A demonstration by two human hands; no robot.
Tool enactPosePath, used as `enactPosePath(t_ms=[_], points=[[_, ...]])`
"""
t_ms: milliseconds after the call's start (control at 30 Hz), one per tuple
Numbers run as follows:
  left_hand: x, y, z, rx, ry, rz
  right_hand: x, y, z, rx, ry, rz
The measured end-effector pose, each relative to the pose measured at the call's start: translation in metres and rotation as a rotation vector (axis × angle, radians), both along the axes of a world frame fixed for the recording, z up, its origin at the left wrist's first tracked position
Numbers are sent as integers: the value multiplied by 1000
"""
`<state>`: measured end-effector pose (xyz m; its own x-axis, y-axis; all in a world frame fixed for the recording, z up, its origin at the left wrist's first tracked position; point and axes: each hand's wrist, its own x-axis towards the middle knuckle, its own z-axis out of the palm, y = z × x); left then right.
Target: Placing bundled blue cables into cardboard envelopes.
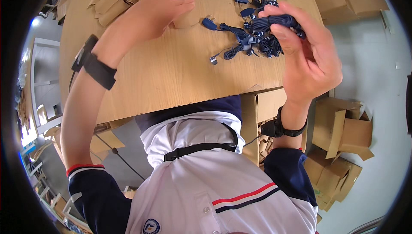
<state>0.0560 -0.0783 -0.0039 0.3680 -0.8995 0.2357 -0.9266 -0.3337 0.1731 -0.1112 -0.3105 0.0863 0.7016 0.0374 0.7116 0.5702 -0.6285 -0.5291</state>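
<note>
My right hand (pixel 311 51) is raised at the right side of the table, thumb and fingers closed around a coiled bundle of dark-blue earphones (pixel 277 23). Beneath and beside it lie several more bundled dark-blue earphones (pixel 244 41), some with a flat plug end sticking out. My left hand (pixel 161 13) reaches over the far middle of the table, its fingers stretched out toward the right. Under its fingertips is a thin brown cardboard piece (pixel 189 20); whether they touch it I cannot tell. Its thumb is hidden.
A pile of folded brown cardboard pieces (pixel 113 2) lies at the table's far left. The wooden table (pixel 171 84) ends close to my body. An open carton (pixel 270 105) stands under its front edge, and more cartons (pixel 343 131) are on the floor at right.
</note>
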Motion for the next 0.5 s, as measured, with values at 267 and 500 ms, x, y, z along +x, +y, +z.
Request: enactPosePath(t_ms=[267, 500], points=[[-91, -1, 36, -384, 688, 330, 14, 4, 8, 105, -214, 86], [-155, -33, 48, -687, 1126, 320, 4, 17, 14, 276, -55, 260]])
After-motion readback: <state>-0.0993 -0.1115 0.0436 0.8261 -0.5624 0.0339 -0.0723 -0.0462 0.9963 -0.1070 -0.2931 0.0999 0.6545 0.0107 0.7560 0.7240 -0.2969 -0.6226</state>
